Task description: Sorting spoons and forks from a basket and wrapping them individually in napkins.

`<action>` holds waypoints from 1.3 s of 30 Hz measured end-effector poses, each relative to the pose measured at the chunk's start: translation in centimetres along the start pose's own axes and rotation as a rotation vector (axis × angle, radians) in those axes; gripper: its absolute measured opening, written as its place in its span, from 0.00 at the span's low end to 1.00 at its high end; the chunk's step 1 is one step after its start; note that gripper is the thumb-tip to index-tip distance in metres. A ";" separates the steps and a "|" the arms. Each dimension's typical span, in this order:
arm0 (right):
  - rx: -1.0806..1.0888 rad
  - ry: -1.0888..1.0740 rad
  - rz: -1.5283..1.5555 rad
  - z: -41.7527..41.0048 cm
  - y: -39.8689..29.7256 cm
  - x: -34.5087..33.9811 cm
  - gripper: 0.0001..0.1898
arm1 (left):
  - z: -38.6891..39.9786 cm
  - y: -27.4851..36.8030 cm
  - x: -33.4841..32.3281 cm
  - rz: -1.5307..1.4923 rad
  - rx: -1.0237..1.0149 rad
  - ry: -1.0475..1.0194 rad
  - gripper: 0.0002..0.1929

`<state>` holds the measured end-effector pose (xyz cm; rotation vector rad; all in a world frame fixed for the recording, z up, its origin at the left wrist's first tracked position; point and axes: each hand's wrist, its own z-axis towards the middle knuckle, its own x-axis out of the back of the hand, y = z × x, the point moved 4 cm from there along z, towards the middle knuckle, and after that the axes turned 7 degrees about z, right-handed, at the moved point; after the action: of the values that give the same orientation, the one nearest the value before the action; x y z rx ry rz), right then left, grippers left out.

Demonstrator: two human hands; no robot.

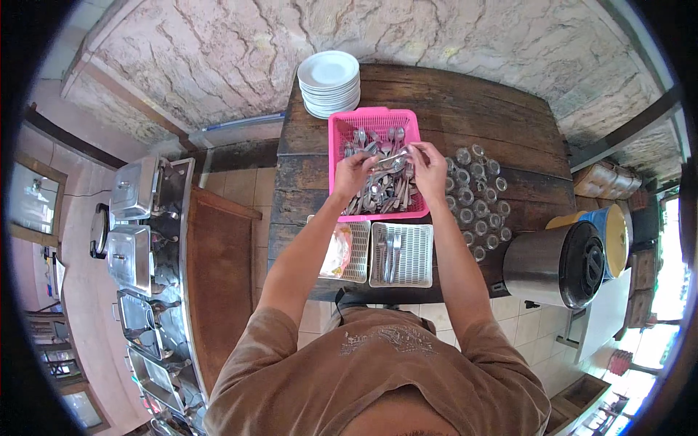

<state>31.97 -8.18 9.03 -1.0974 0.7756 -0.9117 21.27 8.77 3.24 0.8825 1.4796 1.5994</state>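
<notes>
Above a pink plastic basket (377,111) heaped with metal cutlery (381,199), my two hands face each other. My left hand (353,175) grips the near end of some metal cutlery (388,160), and my right hand (428,168) has its fingers on the other end. Which utensils these are, and how many, is hard to tell. Closer to my body are two white plastic baskets. The right one (417,264) holds several forks (395,253) laid side by side. Inside the left one (359,264), partly behind my left forearm, lies a white-and-pink plastic package (338,250).
A stack of white plates (329,76) stands at the back left of the dark wooden table (491,114). Several clear glasses (480,209) cluster right of the pink basket. A large steel container with a black lid (537,270) is farther right. Chafing dishes (130,253) line a counter at left.
</notes>
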 end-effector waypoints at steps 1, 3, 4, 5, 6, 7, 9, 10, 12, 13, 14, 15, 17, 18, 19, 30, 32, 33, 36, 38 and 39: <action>-0.037 0.070 0.072 -0.3 -0.4 0.8 0.08 | -0.3 0.7 0.7 0.031 0.061 0.091 0.10; -0.027 0.099 0.109 -1.0 -1.0 2.2 0.08 | -0.6 0.7 2.5 0.071 0.097 0.236 0.09; -0.030 0.123 0.143 -1.5 -1.0 2.6 0.09 | -0.5 0.1 3.3 0.077 0.087 0.244 0.09; -0.094 0.097 0.184 -2.5 -1.5 2.5 0.09 | -0.8 0.2 3.7 -0.015 0.100 0.280 0.10; -0.094 0.095 0.190 -3.5 -1.6 2.6 0.09 | -1.2 0.2 4.1 -0.107 0.113 0.316 0.10; -0.203 0.064 0.206 -4.5 -1.2 2.4 0.09 | -1.5 0.3 4.4 -0.167 0.111 0.344 0.11; -0.400 0.068 0.263 -6.8 -0.1 2.9 0.10 | -2.3 1.2 3.6 -0.305 0.155 0.357 0.11; -0.424 0.106 0.369 -8.0 0.6 2.6 0.13 | -3.0 1.4 3.2 -0.444 0.204 0.379 0.11; -0.441 0.087 0.446 -9.9 1.2 2.0 0.17 | -5.1 1.4 2.3 -0.434 0.259 0.346 0.11; -0.455 0.109 0.495 -10.5 1.5 1.8 0.19 | -6.4 2.0 0.7 -0.498 0.264 0.297 0.11; -0.486 0.125 0.527 -11.0 0.4 1.1 0.15 | -8.0 2.6 -0.3 -0.557 0.266 0.261 0.11; -0.493 0.108 0.536 -11.4 0.3 0.7 0.12 | -9.2 2.2 -1.1 -0.595 0.322 0.295 0.11; -0.504 0.091 0.549 -12.5 0.0 0.7 0.10 | -11.9 2.3 -2.5 -0.674 0.333 0.320 0.11; -0.572 0.047 0.616 -13.1 -0.3 0.6 0.09 | -13.1 2.4 -2.9 -0.710 0.370 0.347 0.11; -0.639 0.001 0.682 -13.6 -0.5 0.5 0.08 | -14.3 2.3 -3.0 -0.639 0.402 0.314 0.09; -0.781 -0.171 0.724 -15.4 -1.1 4.7 0.08 | -18.6 2.7 -1.1 -0.493 0.463 0.014 0.18; -0.698 -0.209 0.674 -15.2 -2.5 5.3 0.09 | -18.9 2.2 -0.6 -0.459 0.445 -0.008 0.21; -0.690 -0.251 0.516 -15.2 -3.2 5.4 0.10 | -19.0 2.2 -0.7 -0.386 0.415 -0.038 0.21; -0.684 -0.378 0.295 -15.8 -3.5 4.5 0.13 | -18.6 3.2 -2.5 -0.168 0.339 -0.090 0.21; -0.661 -0.558 0.198 -16.8 -2.5 2.4 0.13 | -18.5 2.9 -3.7 -0.052 0.472 -0.176 0.22; -0.677 -0.466 0.178 -17.1 -1.6 1.9 0.14 | -18.6 2.8 -4.5 -0.287 0.461 -0.165 0.22</action>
<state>17.43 -16.89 5.63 -1.7196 0.7871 -0.2049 6.76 -3.89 4.48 0.9718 1.7944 0.9687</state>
